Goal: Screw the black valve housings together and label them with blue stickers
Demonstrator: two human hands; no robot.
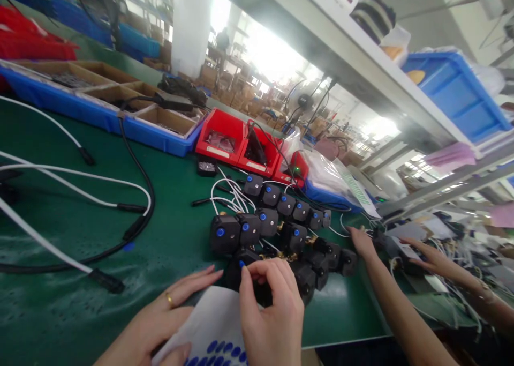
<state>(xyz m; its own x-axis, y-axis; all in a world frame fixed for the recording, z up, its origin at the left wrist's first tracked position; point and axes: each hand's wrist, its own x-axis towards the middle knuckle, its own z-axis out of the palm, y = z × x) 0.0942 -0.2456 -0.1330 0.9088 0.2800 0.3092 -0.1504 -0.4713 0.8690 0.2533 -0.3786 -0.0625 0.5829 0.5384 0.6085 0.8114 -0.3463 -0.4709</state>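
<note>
My left hand is closed on a white sheet of round blue stickers, its index finger reaching to a black box-shaped unit. Over the same unit, my right hand is pinched, with a blue sticker at its fingertips; whether the sticker touches the unit I cannot tell. Beyond my hands stand several black units with blue dots on them, such as one near unit. More black units, partly hidden by my right hand, show brass-coloured fittings and no visible dots.
White cables with black connectors and a black cable lie on the green mat at left. Red bins and a blue divided tray line the back. At right, a co-worker's hands reach among units and cables. A shelf hangs above.
</note>
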